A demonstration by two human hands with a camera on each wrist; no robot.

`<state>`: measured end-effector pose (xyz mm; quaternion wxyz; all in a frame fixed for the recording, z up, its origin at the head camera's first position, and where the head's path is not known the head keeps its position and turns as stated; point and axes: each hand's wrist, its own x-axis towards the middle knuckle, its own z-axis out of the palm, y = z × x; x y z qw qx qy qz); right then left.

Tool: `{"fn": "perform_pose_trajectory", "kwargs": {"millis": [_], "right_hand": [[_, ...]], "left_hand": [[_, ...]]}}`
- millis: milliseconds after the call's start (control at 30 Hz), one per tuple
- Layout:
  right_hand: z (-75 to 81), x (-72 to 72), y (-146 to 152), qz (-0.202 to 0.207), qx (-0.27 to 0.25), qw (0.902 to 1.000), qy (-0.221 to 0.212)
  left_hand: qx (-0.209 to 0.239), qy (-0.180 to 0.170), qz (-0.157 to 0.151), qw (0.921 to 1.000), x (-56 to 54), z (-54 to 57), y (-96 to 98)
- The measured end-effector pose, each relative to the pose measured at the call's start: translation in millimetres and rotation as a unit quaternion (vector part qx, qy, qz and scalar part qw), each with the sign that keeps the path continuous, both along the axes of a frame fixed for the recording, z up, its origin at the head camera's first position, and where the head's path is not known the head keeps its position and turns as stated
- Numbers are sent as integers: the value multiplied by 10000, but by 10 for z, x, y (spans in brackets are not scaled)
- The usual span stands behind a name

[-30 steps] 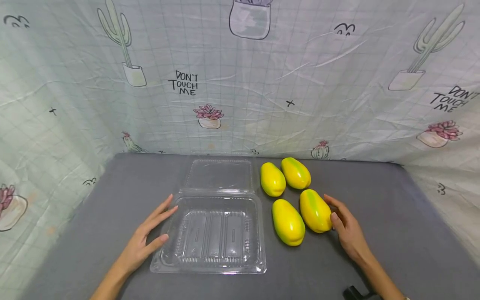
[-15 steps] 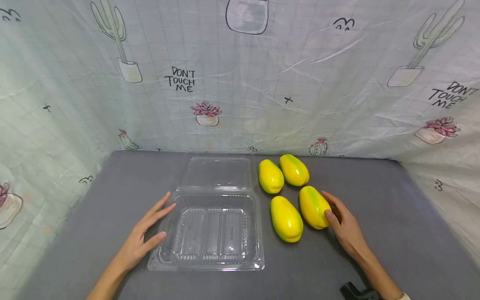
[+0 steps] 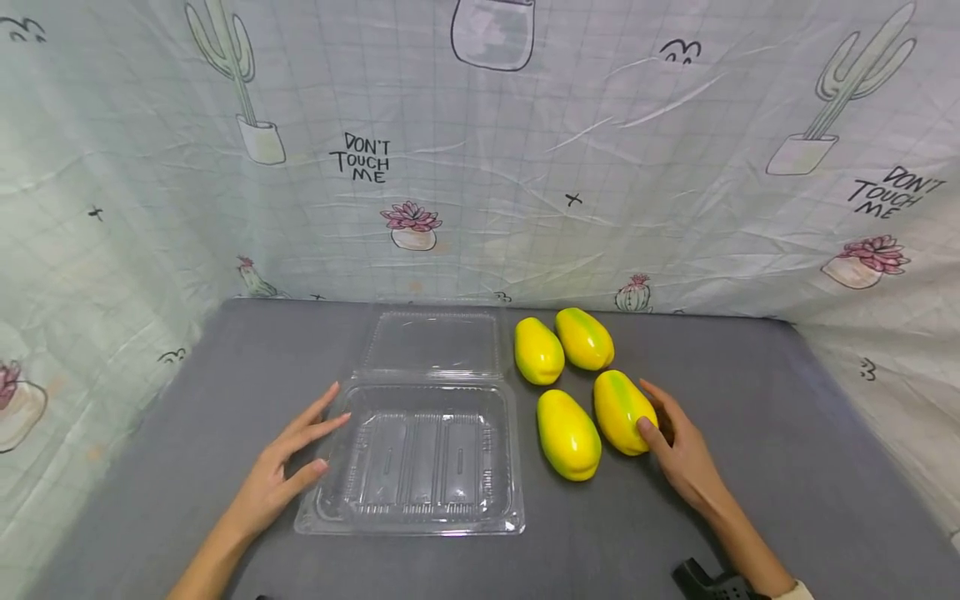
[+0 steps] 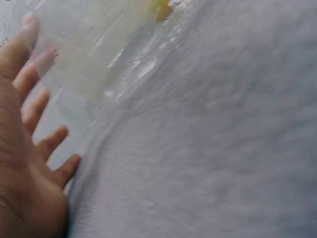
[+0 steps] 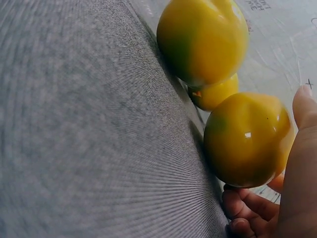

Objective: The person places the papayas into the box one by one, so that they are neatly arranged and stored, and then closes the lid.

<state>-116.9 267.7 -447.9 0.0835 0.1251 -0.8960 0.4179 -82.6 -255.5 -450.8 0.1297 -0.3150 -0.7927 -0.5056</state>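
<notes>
Right hand around the rightmost papaya, left hand at the clamshell's edge

The rightmost papaya lies right of centre in the head view's lower half, yellow with a green stripe. The right hand holds it from its right side, thumb on the near edge and fingers curled behind (how firmly, I cannot tell). Just left of it lies a second papaya; above these two, toward the middle of the frame, sit a third papaya and a fourth papaya.

Left of the fruit, at lower centre, a clear plastic clamshell stands open, its lid laid back above the base. The left hand is spread wide at the clamshell's left rim; whether it touches, I cannot tell.

All rest on a grey-covered table. A pale curtain fills the upper frame, printed with potted cacti and "DON'T TOUCH ME". At bottom right, a dark device sits by the right wrist.
</notes>
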Motion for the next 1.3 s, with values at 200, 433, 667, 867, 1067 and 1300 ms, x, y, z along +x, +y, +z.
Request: {"fn": "perform_pose_trajectory", "kwargs": {"millis": [200, 433, 667, 867, 1067, 1300], "right_hand": [[-13, -11, -20, 57, -60, 10000, -16], [2, 17, -12, -17, -76, 10000, -4], [52, 36, -24, -209, 178, 9996, -76], [77, 44, -33, -380, 236, 9983, -385], [101, 19, -35, -226, 101, 9975, -662], [88, 17, -39, -182, -239, 9973, -673]], "left_hand": [[296, -64, -500, 9983, 11, -13, -92], [427, 93, -822, 9957, 29, -3, -120], [288, 297, -682, 9968, 53, -28, -91], [320, 254, -719, 9966, 89, 51, -25], [336, 209, -726, 9966, 117, 141, 11], [135, 129, -550, 9983, 83, 73, -63]]}}
